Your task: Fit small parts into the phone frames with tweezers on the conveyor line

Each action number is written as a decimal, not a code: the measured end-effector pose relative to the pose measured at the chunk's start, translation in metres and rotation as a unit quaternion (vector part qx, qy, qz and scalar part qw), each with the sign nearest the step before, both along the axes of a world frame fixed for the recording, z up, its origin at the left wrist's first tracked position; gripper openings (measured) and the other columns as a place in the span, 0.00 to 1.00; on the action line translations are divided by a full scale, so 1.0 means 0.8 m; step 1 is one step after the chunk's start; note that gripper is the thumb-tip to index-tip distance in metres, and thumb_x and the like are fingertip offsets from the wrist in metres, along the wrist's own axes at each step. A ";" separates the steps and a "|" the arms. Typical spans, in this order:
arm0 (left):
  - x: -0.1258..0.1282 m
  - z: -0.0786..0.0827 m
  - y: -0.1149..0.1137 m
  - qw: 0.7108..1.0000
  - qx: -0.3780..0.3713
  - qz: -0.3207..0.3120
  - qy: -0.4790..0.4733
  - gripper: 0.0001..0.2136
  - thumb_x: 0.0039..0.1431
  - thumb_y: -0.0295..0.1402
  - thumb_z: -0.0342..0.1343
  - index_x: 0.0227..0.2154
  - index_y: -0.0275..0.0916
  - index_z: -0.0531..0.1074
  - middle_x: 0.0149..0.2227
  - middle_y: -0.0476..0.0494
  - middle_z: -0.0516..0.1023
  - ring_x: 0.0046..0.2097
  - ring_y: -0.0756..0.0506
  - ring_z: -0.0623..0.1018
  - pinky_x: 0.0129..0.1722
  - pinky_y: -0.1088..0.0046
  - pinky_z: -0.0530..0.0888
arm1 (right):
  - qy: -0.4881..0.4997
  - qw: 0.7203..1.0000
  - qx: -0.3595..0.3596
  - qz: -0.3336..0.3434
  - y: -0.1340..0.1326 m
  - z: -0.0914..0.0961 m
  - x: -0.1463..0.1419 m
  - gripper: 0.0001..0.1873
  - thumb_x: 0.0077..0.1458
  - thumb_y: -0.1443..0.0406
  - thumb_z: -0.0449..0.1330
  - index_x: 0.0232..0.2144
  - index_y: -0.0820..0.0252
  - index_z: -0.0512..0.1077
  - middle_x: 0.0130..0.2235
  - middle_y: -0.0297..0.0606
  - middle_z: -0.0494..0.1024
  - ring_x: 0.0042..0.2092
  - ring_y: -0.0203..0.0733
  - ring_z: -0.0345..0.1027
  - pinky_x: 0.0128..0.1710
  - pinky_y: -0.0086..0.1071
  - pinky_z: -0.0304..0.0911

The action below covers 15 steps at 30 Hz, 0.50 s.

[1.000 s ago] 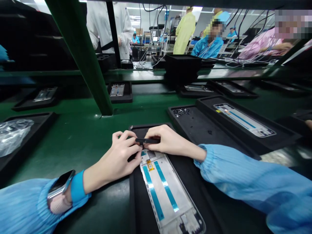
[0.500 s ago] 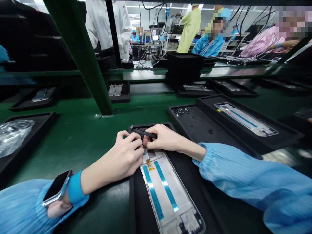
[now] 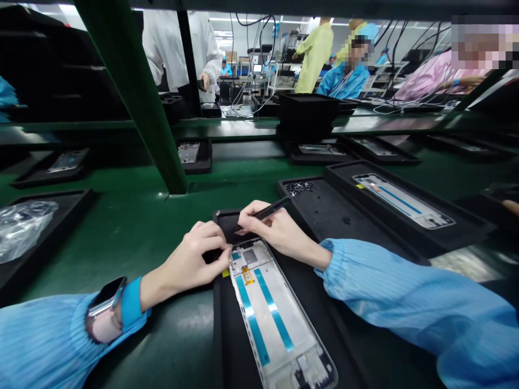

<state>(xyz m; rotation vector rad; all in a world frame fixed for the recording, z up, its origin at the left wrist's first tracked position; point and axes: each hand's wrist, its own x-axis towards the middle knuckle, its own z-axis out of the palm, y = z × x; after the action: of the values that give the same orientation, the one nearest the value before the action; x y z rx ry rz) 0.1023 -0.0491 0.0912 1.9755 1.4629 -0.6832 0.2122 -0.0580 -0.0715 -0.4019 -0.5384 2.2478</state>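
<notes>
While my right hand (image 3: 278,231) closes pen-fashion around thin black tweezers (image 3: 267,210), tip down at the far end of the phone frame (image 3: 270,316), my left hand (image 3: 190,262) has thumb and forefinger pinched together on that frame's far left corner; whether anything small sits between them I cannot tell. The frame lies inner side up and lengthwise in a black tray (image 3: 320,302), its top near the tray's far edge. I judge it light, thin and stiff yet easy to twist, with blue strips and a small orange flex exposed, so the metal side rails are the place to take it, never the inner face. The tweezers look slim and slick, best held well back from the points. Just beside the tray's right edge stands a second tray (image 3: 324,210) with a heap of tiny screws (image 3: 300,187) in its far left corner; green bench (image 3: 133,227) lies all round
</notes>
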 end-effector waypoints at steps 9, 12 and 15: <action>-0.001 -0.001 0.001 0.995 0.003 0.095 -0.018 0.10 0.54 0.25 0.51 0.18 0.35 0.69 0.25 0.46 0.73 0.30 0.49 0.72 0.33 0.71 0.67 | -0.005 0.999 0.047 -0.009 -0.001 0.004 0.003 0.06 0.52 0.65 0.58 0.29 0.61 0.65 0.27 0.32 0.71 0.28 0.36 0.72 0.28 0.27 0.67; -0.001 -0.002 0.001 0.995 0.005 0.098 -0.015 0.10 0.54 0.25 0.51 0.18 0.34 0.68 0.25 0.46 0.73 0.30 0.49 0.72 0.33 0.71 0.67 | -0.018 0.997 0.068 -0.018 -0.002 0.004 0.002 0.05 0.53 0.66 0.58 0.28 0.62 0.65 0.26 0.32 0.71 0.28 0.37 0.72 0.27 0.27 0.66; -0.001 -0.002 0.000 0.995 0.007 0.100 -0.011 0.10 0.54 0.25 0.51 0.18 0.34 0.68 0.25 0.45 0.73 0.30 0.49 0.71 0.33 0.70 0.67 | -0.021 0.996 0.076 -0.029 -0.002 0.006 0.002 0.05 0.52 0.66 0.58 0.28 0.62 0.65 0.26 0.32 0.71 0.27 0.36 0.72 0.26 0.26 0.66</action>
<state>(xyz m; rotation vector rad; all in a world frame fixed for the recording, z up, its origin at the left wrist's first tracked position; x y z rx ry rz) 0.1013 -0.0490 0.0895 1.8088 1.6287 -0.5629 0.2139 -0.0599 -0.0668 -0.3834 -0.7049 2.1301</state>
